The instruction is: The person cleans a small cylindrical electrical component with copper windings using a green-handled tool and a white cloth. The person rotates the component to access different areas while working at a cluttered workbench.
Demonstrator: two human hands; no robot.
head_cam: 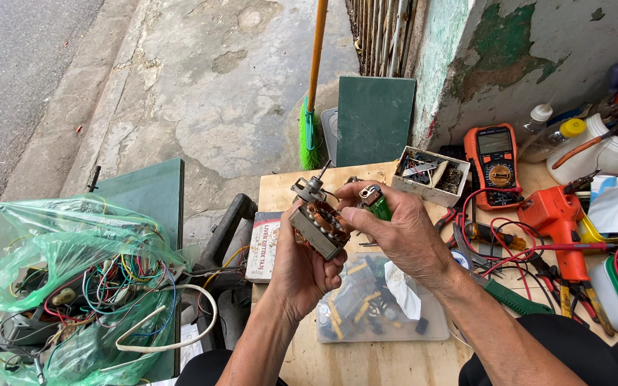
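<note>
A: What does the left hand (300, 266) have?

B: It is clenched around a small electric motor with a grey laminated steel core and copper-coloured windings (318, 223), held up above the pale plywood surface (366, 361). The shaft end points up and away from the person.

A: And the right hand (395, 230)?

B: It comes in just right of the motor, fingers pinched on a small grey metal part (370, 194) at the motor's top. A translucent green tool handle (380, 208) shows under those fingers; the hand appears to grasp it too, though its tip is hidden.

A: How far along does the work look?

B: Judging by what shows, the motor is already bare, out of any casing, windings exposed. Whether the small part is coming off or going on cannot be told.

A: What lies around the motor?

B: Directly below it, a clear plastic bag of small black and yellow components (377, 304). Up and to its right, a grey open box of metal bits (430, 175), then an orange multimeter (493, 163) with red leads, and an orange power tool (559, 221). Far left of it, a green plastic bag of tangled wires (73, 286).
</note>
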